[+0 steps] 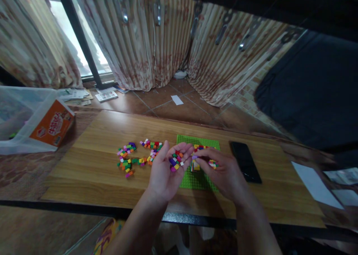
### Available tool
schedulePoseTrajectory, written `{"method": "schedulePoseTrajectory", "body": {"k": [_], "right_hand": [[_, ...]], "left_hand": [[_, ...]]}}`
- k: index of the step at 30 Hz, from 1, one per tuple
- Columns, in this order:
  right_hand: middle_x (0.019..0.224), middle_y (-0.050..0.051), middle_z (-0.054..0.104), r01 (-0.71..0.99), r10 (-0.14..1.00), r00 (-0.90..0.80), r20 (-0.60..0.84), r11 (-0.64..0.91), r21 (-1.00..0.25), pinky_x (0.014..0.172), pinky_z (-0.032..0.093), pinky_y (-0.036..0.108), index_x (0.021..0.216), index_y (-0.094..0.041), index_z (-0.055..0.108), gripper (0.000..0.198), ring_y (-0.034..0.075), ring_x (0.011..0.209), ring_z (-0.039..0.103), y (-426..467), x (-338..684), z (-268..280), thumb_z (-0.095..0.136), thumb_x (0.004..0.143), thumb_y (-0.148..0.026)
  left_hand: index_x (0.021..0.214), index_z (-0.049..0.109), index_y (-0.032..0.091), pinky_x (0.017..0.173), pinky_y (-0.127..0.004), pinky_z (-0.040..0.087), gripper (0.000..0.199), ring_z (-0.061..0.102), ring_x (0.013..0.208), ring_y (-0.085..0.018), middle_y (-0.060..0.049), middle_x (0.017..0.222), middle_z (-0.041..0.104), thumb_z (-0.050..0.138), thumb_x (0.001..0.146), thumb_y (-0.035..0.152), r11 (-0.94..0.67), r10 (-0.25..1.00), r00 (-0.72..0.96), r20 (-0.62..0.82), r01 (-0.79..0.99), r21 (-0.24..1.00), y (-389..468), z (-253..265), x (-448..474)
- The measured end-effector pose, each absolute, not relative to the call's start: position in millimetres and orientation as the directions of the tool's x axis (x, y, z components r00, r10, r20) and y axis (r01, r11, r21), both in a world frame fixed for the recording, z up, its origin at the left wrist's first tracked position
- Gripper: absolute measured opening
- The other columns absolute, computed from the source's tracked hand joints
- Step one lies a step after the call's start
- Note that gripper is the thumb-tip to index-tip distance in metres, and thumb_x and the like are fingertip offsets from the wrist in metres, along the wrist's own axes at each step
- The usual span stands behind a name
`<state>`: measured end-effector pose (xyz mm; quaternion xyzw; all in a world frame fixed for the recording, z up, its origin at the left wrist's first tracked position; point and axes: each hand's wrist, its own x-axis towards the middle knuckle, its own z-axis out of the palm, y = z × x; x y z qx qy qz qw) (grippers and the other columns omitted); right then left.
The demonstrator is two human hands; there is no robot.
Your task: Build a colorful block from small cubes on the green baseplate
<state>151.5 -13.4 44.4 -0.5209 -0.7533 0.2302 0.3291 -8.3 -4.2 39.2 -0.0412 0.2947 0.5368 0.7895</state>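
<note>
My left hand [163,178] is turned palm up and slightly cupped, with several small coloured toy bricks [176,161] lying in it. Just to its right, my right hand [225,173] pinches a small purple brick [194,157] between thumb and fingertips. That brick is over or against a multicoloured brick build [195,167] on a green studded baseplate [183,138]. Whether it touches the build, I cannot tell. The right hand covers part of the build and of the plate.
Loose bricks [124,163] lie scattered on the wooden table [89,165] left of my hands. A black phone [246,161] rests right of the plate. Beyond the left end stands a clear plastic bin [28,98] with an orange label. White paper [316,184] is at the right.
</note>
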Motion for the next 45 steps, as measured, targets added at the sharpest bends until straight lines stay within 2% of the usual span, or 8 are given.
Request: {"method": "schedulePoseTrajectory", "body": {"k": [5,9,14,20,28,33,40,45], "right_hand": [[0.085,0.003,0.072,0.639,0.967,0.001,0.254,0.195,-0.744,0.074,0.052,0.033,0.088,-0.022,0.072,0.016,0.019,0.08,0.067,-5,191,29,0.065,0.084,-0.036],[0.098,0.005,0.069,0.625,0.954,0.02,0.298,0.221,-0.749,0.088,0.049,0.038,0.083,-0.024,0.076,0.012,0.021,0.095,0.064,4,201,7,0.07,0.08,-0.033],[0.113,0.006,0.064,0.572,0.962,0.081,0.259,0.168,-0.803,0.096,0.045,0.043,0.083,-0.026,0.078,0.011,0.024,0.109,0.059,12,196,-5,0.074,0.075,-0.034],[0.111,0.007,0.065,0.461,0.975,0.107,0.194,0.124,-0.879,0.099,0.042,0.046,0.08,-0.026,0.078,0.011,0.025,0.11,0.059,17,196,-9,0.076,0.071,-0.032],[0.106,0.007,0.066,0.427,0.978,0.128,0.164,0.095,-0.899,0.097,0.043,0.045,0.075,-0.024,0.077,0.009,0.025,0.108,0.06,17,193,-9,0.077,0.068,-0.03],[0.106,0.007,0.067,0.276,0.985,0.161,0.06,0.014,-0.961,0.089,0.048,0.041,0.071,-0.023,0.076,0.013,0.024,0.103,0.062,19,189,-11,0.079,0.063,-0.032],[0.099,0.004,0.07,-0.041,0.961,0.231,-0.154,-0.148,-0.988,0.079,0.051,0.035,0.066,-0.022,0.075,0.017,0.019,0.086,0.064,18,181,-13,0.083,0.052,-0.027],[0.095,0.002,0.07,-0.105,0.944,0.261,-0.204,-0.182,-0.978,0.077,0.051,0.034,0.063,-0.022,0.074,0.017,0.016,0.081,0.064,19,177,-13,0.084,0.049,-0.024]], "left_hand": [[0.077,0.068,0.007,0.081,-0.033,0.056,0.036,0.068,0.082,-0.02,-0.016,0.085,0.07,0.049,0.092,0.034,0.379,0.796,0.147,-0.588,-0.877,0.295,-1,36,-10],[0.073,0.068,0.007,0.077,-0.031,0.057,0.035,0.066,0.073,-0.017,-0.013,0.077,0.068,0.049,0.092,0.03,0.364,0.781,0.12,-0.613,-0.885,0.29,0,35,-11],[0.072,0.068,0.006,0.075,-0.03,0.056,0.035,0.066,0.072,-0.017,-0.012,0.076,0.067,0.048,0.092,0.028,0.368,0.789,0.134,-0.6,-0.885,0.285,0,34,-11],[0.072,0.068,0.006,0.076,-0.031,0.056,0.034,0.065,0.071,-0.016,-0.012,0.075,0.067,0.05,0.091,0.028,0.367,0.795,0.143,-0.59,-0.888,0.278,1,32,-13],[0.072,0.068,0.006,0.075,-0.031,0.056,0.034,0.065,0.07,-0.016,-0.011,0.074,0.067,0.05,0.091,0.027,0.355,0.8,0.138,-0.584,-0.893,0.276,1,31,-13],[0.072,0.068,0.005,0.075,-0.03,0.056,0.033,0.065,0.069,-0.016,-0.011,0.074,0.067,0.051,0.091,0.027,0.357,0.802,0.139,-0.58,-0.891,0.281,0,30,-12],[0.072,0.068,0.006,0.075,-0.03,0.056,0.033,0.065,0.069,-0.016,-0.01,0.074,0.067,0.051,0.091,0.027,0.362,0.805,0.144,-0.576,-0.888,0.285,0,30,-13],[0.072,0.068,0.007,0.075,-0.029,0.056,0.033,0.065,0.07,-0.015,-0.01,0.075,0.067,0.05,0.091,0.029,0.377,0.802,0.157,-0.577,-0.882,0.284,1,31,-13]]}}
